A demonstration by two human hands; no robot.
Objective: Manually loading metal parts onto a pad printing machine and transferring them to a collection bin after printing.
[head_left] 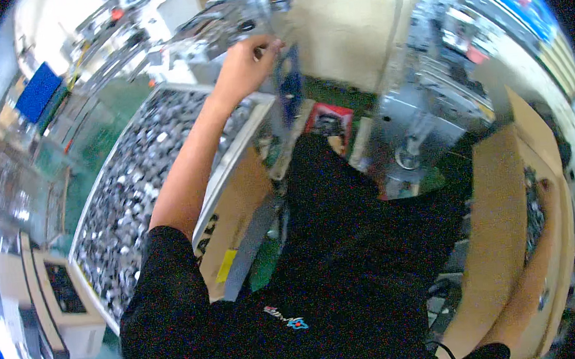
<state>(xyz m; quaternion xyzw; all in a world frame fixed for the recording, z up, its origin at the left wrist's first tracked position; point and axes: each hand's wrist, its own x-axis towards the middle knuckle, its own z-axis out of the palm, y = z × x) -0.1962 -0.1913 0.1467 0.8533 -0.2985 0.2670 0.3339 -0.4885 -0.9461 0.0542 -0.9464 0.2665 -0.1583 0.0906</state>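
Note:
My left hand [250, 63] is raised above the far end of a white-rimmed bin [119, 208] full of small black and silver pieces, its fingers curled around something small and dark that I cannot make out. At the right, my right hand [540, 195] reaches into a tall open cardboard box [490, 223] holding many small grey pieces [531, 213]; its fingers are blurred and partly hidden.
A metal machine [413, 127] stands ahead at the right, with a red tray [337, 117] on the floor beside it. At the left are a blue panel [41, 95], racks and a beige device [88, 327]. More cluttered equipment lines the back left.

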